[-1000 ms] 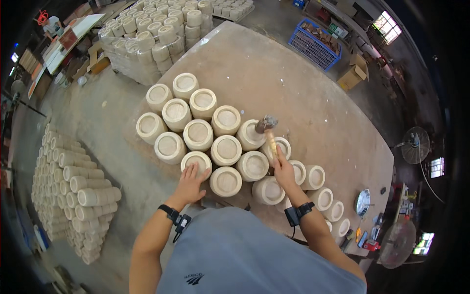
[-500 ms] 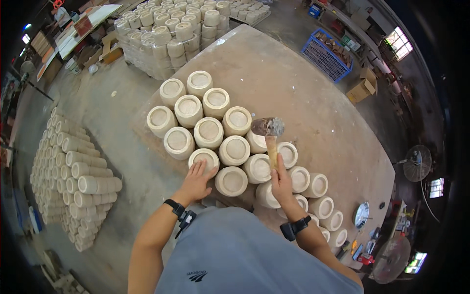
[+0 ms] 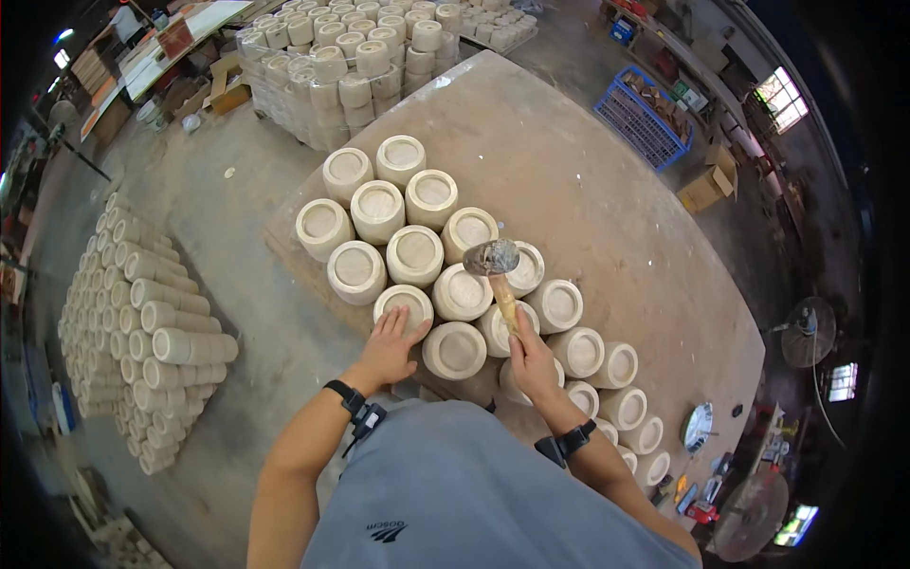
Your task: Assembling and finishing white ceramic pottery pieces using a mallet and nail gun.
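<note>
Several pale wooden barrel-shaped pots with recessed round tops stand in a slanting cluster on the brown table [image 3: 607, 218]. My left hand [image 3: 388, 345] rests with spread fingers on the near rim and top of one pot [image 3: 402, 302] at the table's edge. In my right hand [image 3: 533, 365] is a mallet [image 3: 493, 258], gripped by its light wooden handle. Its dark, worn head is over the gap between several pots, near another pot [image 3: 463, 291]. Beside my left hand stands a further pot [image 3: 454, 351]. My right forearm partly hides the pots under it.
A pyramid of similar pots [image 3: 156, 332] lies on the floor to the left. Behind the table stands a wrapped stack of pots [image 3: 355, 90]. A blue crate [image 3: 645, 119] and a cardboard box [image 3: 709, 180] are at far right. A metal dish [image 3: 698, 427] and small tools lie at the table's right end.
The mallet and my right hand have moved left, and the mallet's head is now tilted differently. My left hand stays on the same pot. The whole view has shifted slightly.
</note>
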A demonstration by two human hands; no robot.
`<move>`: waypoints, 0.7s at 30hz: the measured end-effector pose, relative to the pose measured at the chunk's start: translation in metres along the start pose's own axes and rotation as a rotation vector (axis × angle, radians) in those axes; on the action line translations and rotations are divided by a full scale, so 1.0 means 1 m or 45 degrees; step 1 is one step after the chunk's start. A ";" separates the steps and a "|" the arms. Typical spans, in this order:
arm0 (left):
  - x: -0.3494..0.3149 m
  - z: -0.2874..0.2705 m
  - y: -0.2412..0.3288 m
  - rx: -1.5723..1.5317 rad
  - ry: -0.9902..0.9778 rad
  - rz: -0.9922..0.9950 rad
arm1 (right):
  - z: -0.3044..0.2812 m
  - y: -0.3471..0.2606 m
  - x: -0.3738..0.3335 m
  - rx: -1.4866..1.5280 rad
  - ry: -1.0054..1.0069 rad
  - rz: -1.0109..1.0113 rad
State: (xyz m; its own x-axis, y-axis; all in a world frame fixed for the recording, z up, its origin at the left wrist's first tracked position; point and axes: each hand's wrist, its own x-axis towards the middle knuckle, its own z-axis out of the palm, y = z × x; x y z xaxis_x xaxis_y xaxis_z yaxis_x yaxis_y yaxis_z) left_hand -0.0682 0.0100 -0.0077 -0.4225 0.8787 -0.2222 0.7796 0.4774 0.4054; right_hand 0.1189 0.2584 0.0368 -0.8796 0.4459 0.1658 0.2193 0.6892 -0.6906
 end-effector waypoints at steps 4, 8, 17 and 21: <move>0.000 -0.003 0.001 -0.006 -0.043 -0.013 | 0.020 0.028 -0.010 -0.238 -0.392 0.262; 0.000 0.000 0.002 0.018 -0.053 -0.021 | 0.018 0.027 -0.010 -0.093 -0.264 0.170; 0.001 -0.001 0.001 0.010 -0.003 0.014 | 0.027 0.026 -0.010 -0.363 -0.422 0.276; 0.001 0.005 -0.001 0.021 -0.012 -0.004 | 0.008 0.006 -0.004 -0.160 -0.375 0.283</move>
State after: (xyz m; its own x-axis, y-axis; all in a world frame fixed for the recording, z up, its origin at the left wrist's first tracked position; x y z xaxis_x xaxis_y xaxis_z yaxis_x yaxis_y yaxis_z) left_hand -0.0668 0.0102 -0.0129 -0.4203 0.8773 -0.2318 0.7861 0.4796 0.3900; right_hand 0.1204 0.2561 0.0270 -0.8844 0.4215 -0.2003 0.4521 0.6672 -0.5920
